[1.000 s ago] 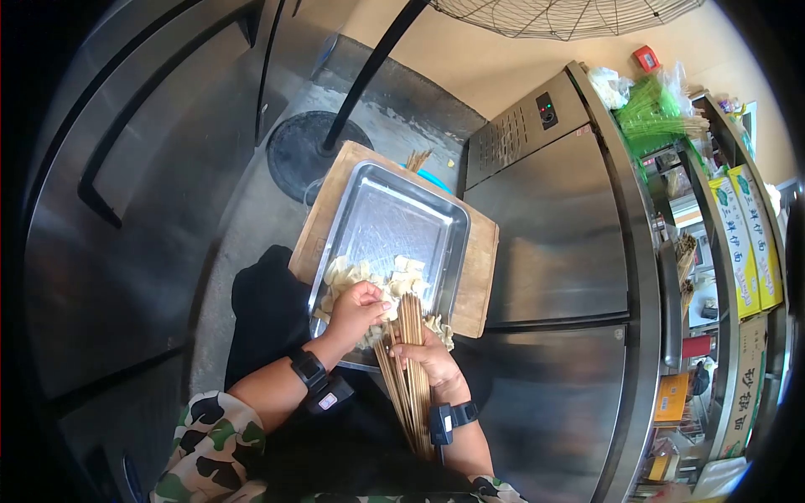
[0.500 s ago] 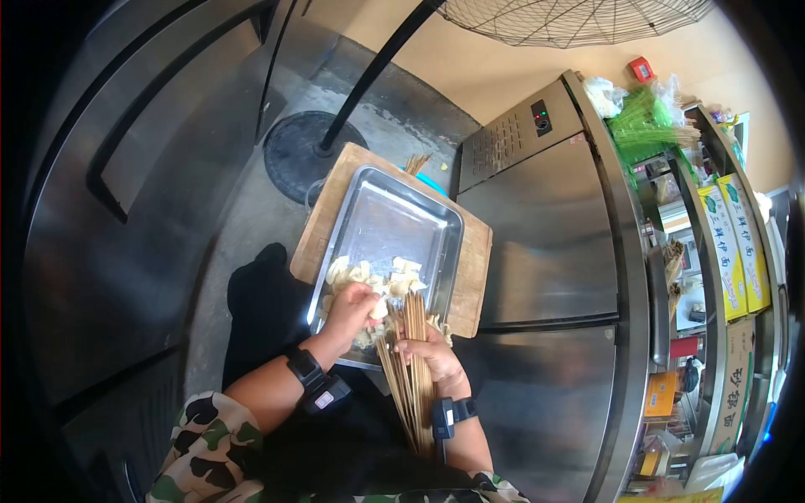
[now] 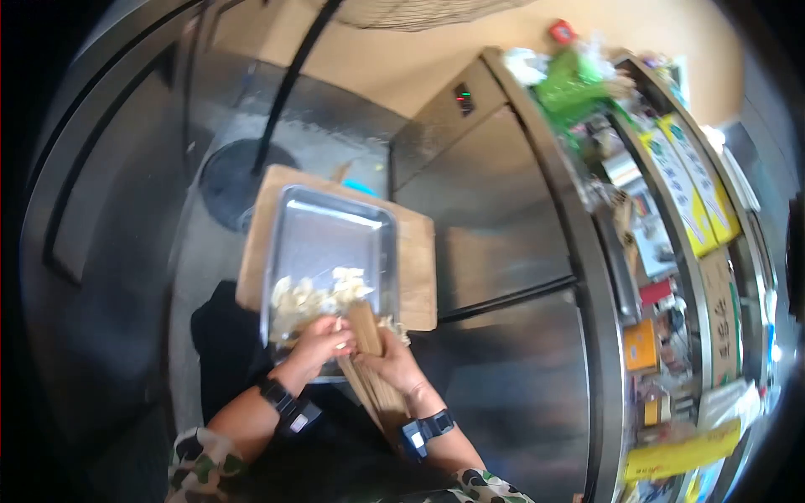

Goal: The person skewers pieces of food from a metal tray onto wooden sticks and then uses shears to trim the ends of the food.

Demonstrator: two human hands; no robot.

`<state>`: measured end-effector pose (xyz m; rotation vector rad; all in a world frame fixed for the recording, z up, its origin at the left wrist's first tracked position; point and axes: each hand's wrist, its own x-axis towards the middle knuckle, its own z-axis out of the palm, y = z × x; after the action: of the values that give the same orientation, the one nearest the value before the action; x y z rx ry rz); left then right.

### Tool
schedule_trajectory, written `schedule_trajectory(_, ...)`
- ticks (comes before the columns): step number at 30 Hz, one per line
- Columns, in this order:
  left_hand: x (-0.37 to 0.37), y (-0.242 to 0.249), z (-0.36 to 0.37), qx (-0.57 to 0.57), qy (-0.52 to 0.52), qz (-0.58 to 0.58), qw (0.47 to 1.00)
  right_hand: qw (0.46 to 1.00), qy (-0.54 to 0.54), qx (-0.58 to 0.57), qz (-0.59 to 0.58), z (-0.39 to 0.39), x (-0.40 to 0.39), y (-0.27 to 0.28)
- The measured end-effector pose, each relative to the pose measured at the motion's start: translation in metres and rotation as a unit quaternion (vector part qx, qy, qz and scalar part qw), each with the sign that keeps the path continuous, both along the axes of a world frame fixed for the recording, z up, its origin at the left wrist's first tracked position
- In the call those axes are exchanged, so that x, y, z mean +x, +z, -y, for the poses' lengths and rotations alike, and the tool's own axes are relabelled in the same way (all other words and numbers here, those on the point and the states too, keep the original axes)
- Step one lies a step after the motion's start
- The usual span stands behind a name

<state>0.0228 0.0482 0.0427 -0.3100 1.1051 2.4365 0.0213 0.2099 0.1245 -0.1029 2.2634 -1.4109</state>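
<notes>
left hand (image 3: pixel 320 342): fingers curled, can't tell contents | right hand (image 3: pixel 396 367): wrapped round stick bundle (image 3: pixel 366 329), tray (image 3: pixel 335 225) near edge | pale slices (image 3: pixel 350 287): tray near half | keep bundle firm, fingertips off stick ends

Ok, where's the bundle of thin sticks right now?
In the head view, the bundle of thin sticks is below centre, in the right hand, just right of the left hand.

Blurred Chinese characters (image 3: pixel 671 168) on yellow boxes (image 3: pixel 677 191), on brown carton (image 3: pixel 717 314), unreadable
</notes>
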Motion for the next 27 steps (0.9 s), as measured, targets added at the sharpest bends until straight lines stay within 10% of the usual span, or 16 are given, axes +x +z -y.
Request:
schedule_trajectory(10,0.000,0.007,-0.005,-0.011,-0.014,-0.009,1.000,0.971,0.171,0.170,0.006,-0.042,0.017,0.066)
schedule_trajectory(12,0.001,0.007,-0.006,-0.006,-0.008,-0.006,1.000,0.992,0.119,0.027,0.013,-0.069,0.035,0.090)
schedule_trajectory(16,0.001,0.003,-0.007,-0.001,0.000,0.000,1.000,0.958,-0.063,0.212,-0.180,-0.112,0.075,0.233)
schedule_trajectory(21,0.004,0.006,-0.005,-0.023,0.001,0.012,1.000,0.790,-0.348,0.339,-0.375,-0.248,0.108,0.324)
schedule_trajectory(27,0.006,-0.006,-0.004,0.019,0.045,0.011,0.999,0.793,-0.379,0.443,-0.177,-0.473,0.118,0.310)
